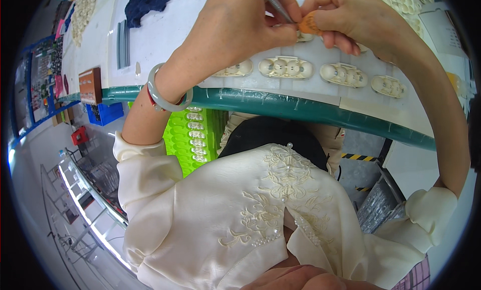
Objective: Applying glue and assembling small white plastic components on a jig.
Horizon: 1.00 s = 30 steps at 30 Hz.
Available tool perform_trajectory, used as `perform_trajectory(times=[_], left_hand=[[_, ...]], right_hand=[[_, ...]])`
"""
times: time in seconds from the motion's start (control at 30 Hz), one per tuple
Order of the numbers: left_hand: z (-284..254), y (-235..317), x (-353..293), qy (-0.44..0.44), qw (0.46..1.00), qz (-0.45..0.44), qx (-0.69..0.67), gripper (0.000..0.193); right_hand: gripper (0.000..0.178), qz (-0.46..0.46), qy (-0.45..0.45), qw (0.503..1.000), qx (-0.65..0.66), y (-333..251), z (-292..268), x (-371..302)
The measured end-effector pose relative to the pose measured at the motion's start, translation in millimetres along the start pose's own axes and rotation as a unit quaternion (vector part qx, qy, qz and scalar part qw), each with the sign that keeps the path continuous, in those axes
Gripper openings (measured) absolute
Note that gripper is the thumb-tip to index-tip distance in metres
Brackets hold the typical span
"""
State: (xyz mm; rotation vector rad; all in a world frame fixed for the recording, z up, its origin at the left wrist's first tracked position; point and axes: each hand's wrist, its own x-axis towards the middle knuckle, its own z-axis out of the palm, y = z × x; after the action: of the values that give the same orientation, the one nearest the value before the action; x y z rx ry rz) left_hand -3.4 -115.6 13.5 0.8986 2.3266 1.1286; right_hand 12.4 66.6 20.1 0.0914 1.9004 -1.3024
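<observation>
Near the far side of the view, my left hand [245,27] is closed on a slim grey metal tool [277,5] that looks like tweezers. Its tip reaches a small orange piece [309,23], which my right hand [353,19] pinches between thumb and fingers. Just beneath the orange piece, a cream plastic part [304,37] is mostly hidden by my hands. Closer to me lies a row of similar oblong cream parts, each with several round cups: one part [285,68] in the middle, another [344,75] to its right, and a third [388,86] farther right.
A green padded edge [260,102] borders the white table. To the left lie a dark blue cloth [146,7], grey strips [123,45] and a brown box [90,86]. Below the edge are a bright green tray [176,139] and a blue bin [106,114]. Cream parts [401,0] are heaped far right.
</observation>
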Motion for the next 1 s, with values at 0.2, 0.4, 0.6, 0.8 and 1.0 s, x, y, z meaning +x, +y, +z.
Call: perform_trajectory(times=[0.2, 0.4, 0.6, 0.8, 1.0], left_hand=[[-8, -9, 0, 0.001, 0.999, 0.030, -0.041, 0.011], [-31, -3, -13, 0.068, 0.977, -0.108, -0.171, 0.016], [-17, 2, -19, 0.002, 0.992, -0.093, -0.084, 0.014], [-14, 1, -20, 0.016, 0.994, -0.094, -0.059, 0.010], [-1, 6, -13, 0.048, 0.997, -0.032, -0.041, 0.008]], right_hand=[[0.011, 0.054, 0.022, 0.998, -0.031, -17, 4, 3], [0.011, 0.065, 0.004, 0.998, -0.006, -10, -1, 13], [0.010, 0.117, 0.046, 0.989, -0.076, -28, 6, 6], [0.010, 0.123, 0.045, 0.987, -0.096, -32, 4, 15], [0.010, 0.123, 0.049, 0.986, -0.098, -29, -3, 4]])
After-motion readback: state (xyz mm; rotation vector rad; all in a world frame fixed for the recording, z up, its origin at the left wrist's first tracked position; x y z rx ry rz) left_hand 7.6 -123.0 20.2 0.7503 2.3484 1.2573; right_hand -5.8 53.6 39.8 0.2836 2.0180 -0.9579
